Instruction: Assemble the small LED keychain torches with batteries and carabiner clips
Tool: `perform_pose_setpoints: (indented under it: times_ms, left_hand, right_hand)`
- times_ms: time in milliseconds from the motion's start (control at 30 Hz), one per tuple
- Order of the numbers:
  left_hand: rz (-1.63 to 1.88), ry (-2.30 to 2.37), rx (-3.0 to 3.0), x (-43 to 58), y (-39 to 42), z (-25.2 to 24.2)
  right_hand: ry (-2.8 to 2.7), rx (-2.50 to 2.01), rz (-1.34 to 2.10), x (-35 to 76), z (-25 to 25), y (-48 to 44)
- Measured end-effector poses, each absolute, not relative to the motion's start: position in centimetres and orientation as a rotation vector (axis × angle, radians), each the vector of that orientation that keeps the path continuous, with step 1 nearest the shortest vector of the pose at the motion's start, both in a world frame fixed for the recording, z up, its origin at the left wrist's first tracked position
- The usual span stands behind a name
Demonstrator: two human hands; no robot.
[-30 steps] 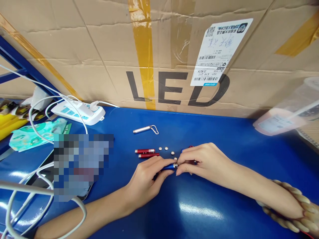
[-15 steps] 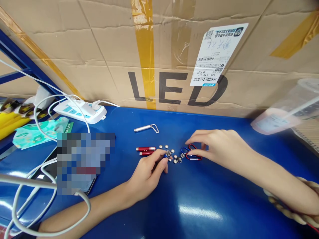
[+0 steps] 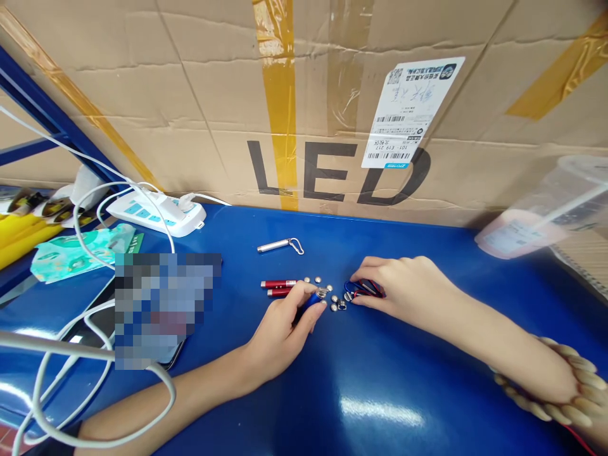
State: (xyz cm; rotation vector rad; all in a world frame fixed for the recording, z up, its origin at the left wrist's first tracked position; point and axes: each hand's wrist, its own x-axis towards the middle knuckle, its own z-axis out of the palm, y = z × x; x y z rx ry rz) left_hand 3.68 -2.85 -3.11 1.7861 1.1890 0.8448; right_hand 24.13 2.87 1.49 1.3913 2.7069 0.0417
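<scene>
Left hand [image 3: 284, 320] clasps a blue tube [image 3: 312, 299], right hand [image 3: 408, 282] curls around clips [image 3: 371, 289], hold unclear; a bump could scatter button cells [image 3: 334, 299].

Where stuff sits around the button cells [image 3: 334, 299]

Two penlights [image 3: 278, 285] just left of them, carabiner clips [image 3: 350, 285] just right. Another penlight [image 3: 274, 246] is behind and left, the carton [image 3: 209, 88] farther behind. Power strip [image 3: 187, 219] way back-left, cup [image 3: 515, 235] way back-right. Cells are on the surface [image 3: 370, 367].
</scene>
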Motion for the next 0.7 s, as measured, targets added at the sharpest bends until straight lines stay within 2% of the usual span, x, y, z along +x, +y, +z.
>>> perform_pose_setpoints:
  times_ms: [267, 500, 700]
  left_hand:
    - [0.785, 1.225, 1.758, 3.64, -3.01, -3.19]
    - [0.794, 1.236, 1.784, 3.61, -3.18, -3.22]
    - [0.828, 1.199, 1.693, 3.66, -3.46, -3.0]
  right_hand:
    - [2.653, 1.434, 0.099, 23.64, 1.42, 2.36]
    - [2.627, 1.555, -0.017, 23.09, 1.54, 2.43]
    - [2.665, 1.736, -0.376, 23.39, 1.66, 3.2]
